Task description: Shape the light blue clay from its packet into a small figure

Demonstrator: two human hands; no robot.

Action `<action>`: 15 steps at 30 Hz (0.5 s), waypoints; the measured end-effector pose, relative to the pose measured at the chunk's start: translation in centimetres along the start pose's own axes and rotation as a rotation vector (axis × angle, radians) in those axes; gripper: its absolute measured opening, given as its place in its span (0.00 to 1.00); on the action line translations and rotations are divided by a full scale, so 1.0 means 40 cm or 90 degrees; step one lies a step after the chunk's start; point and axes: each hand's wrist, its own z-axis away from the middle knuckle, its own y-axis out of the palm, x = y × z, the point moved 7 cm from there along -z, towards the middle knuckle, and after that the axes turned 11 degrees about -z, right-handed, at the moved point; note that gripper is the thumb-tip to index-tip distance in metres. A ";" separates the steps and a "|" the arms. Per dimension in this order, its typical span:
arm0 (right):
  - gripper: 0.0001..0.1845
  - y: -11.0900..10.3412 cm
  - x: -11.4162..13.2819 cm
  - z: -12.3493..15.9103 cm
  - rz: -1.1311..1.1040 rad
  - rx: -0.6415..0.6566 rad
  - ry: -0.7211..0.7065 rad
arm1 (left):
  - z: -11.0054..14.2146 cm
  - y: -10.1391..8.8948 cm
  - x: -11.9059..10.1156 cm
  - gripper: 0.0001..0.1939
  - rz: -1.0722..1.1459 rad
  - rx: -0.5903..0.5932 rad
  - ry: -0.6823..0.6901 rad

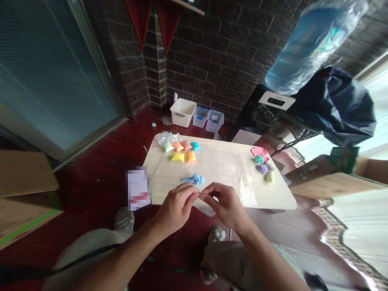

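My left hand (178,204) and my right hand (223,202) meet fingertip to fingertip above the near edge of a pale table (279,192). Both are closed in a pinch; whatever lies between the fingers is too small to make out. Just beyond them a blue clay figure (195,179) rests on a sheet of bubble wrap (221,163). Several soft packets lie farther back on the left, among them a yellow packet (178,157), an orange packet (190,156) and a blue packet (195,146).
On the table's right side sit a pink clay piece (260,152), a green one (259,159), a purple one (262,168) and a yellowish one (270,176). Crumpled clear plastic (166,138) lies at the back left. Behind stand a white bin (183,113) and a water dispenser (257,117).
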 end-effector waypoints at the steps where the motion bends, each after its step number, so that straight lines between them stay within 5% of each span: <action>1: 0.12 0.003 -0.005 -0.001 -0.065 -0.010 0.017 | 0.001 -0.007 -0.002 0.11 0.020 -0.014 0.001; 7: 0.17 0.042 0.004 0.003 -0.240 0.010 0.100 | 0.019 -0.058 -0.014 0.05 0.128 -0.036 -0.001; 11: 0.15 0.069 0.044 0.019 -0.109 0.068 0.076 | 0.035 -0.081 -0.022 0.09 0.133 -0.031 -0.025; 15: 0.16 0.073 0.106 0.050 0.099 0.040 -0.024 | 0.040 -0.097 -0.043 0.11 0.129 -0.049 -0.008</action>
